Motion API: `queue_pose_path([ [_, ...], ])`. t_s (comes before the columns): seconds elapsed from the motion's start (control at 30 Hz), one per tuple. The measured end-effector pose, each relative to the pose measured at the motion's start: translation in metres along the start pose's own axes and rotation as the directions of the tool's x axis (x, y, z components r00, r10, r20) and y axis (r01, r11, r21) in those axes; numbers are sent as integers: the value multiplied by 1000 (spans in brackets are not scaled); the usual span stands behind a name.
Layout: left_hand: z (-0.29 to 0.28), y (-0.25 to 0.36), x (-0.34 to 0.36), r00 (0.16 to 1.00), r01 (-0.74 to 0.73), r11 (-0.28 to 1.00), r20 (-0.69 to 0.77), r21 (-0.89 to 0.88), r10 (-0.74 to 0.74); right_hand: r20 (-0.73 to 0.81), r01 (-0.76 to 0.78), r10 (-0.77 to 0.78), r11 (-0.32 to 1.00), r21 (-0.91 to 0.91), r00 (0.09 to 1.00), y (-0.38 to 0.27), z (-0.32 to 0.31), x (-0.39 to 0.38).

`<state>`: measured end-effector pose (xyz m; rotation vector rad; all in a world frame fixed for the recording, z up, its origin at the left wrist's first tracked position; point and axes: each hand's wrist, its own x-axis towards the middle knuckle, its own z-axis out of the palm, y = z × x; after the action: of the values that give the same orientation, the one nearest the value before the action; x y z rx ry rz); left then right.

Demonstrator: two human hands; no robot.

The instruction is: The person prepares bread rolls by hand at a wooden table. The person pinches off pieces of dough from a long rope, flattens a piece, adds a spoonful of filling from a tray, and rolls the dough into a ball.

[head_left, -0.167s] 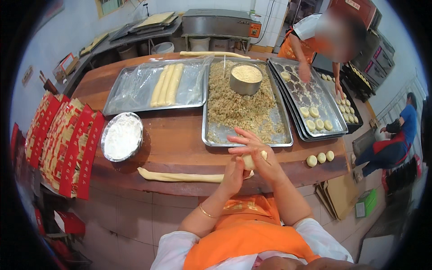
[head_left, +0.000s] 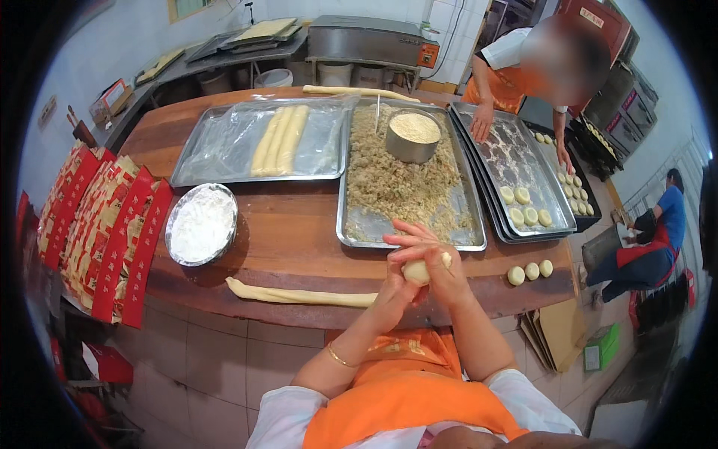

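A pale round piece of filled-looking dough (head_left: 416, 272) is clasped between my two hands above the table's near edge. My left hand (head_left: 392, 293) curls round it from the left and below. From the right, my right hand (head_left: 446, 280) closes about it, with fingers stretched up and across the top. Part of the dough is hidden by the fingers. A long dough rope (head_left: 303, 294) lies to the left of my hands, its right end behind my left wrist. Just beyond my fingers is a metal tray (head_left: 356, 234) of crumbly brown filling (head_left: 404, 183).
In the filling tray stands a metal bowl (head_left: 413, 152) of pale crumbs. A flour bowl (head_left: 202, 224), red packets (head_left: 112, 232) and a tray with dough rolls (head_left: 280, 142) are left. Dough rounds (head_left: 532, 270) sit right. A co-worker's hand (head_left: 482, 121) touches stacked trays (head_left: 535, 168).
The dough turns slightly in my hands, and more of it shows. The co-worker's blurred hand has moved left to the tray's edge; a dough piece at the tray's far end no longer shows.
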<state>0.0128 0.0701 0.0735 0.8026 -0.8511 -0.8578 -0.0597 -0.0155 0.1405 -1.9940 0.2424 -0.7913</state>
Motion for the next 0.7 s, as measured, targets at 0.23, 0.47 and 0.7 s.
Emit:
queue_pose_path([
  [0.23, -40, 2, 5, 954, 207, 978, 224, -14, -199, 66, 16, -11, 997, -76, 998, -12, 7, 8],
  [0.47, -20, 19, 1, 985, 118, 991, 136, -64, -109, -161, 39, -35, 999, 20, 986, 1, 20, 3],
  [0.7, -17, 4, 2, 993, 42, 999, 113, -17, -40, 40, -9, 9, 1000, -8, 999, 3, 1, 0],
])
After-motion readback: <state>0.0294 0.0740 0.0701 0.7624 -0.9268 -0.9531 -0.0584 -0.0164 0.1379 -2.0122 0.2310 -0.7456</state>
